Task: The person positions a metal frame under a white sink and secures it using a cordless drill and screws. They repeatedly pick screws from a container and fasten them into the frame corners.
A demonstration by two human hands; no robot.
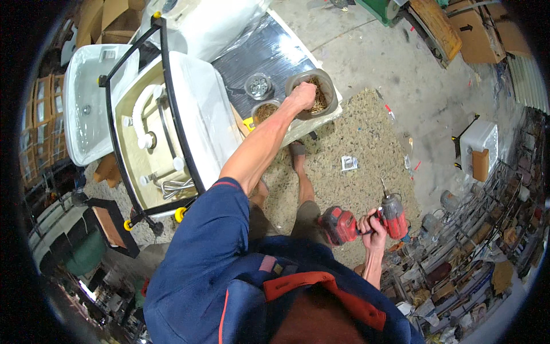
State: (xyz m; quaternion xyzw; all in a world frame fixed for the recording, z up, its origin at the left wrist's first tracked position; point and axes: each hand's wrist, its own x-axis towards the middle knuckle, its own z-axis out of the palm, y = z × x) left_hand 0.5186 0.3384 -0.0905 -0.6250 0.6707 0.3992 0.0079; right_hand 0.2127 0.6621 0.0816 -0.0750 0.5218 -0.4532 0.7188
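My left hand point(305, 96) reaches into a grey tub point(293, 81) of long brass-coloured screws point(319, 102). Its fingers curl down among them, and their tips are hidden. Beside it are a smaller tub of similar screws point(264, 112) and a round clear container point(251, 94) of silvery metal pieces. My right hand point(373, 228) is wrapped round the handle of a red and black cordless drill point(393, 217), held low at my right side. The drill's bit points away from me, and its battery point(339, 226) is toward my body.
Left of my arm stands a cream tub-like unit point(134, 172) in a black frame point(172, 103) with yellow-capped ends, a white hose point(141, 117) inside. A white basin point(86, 129) lies beyond it. Cluttered scrap and racks point(458, 275) fill the right; cardboard boxes point(478, 34) stand far right.
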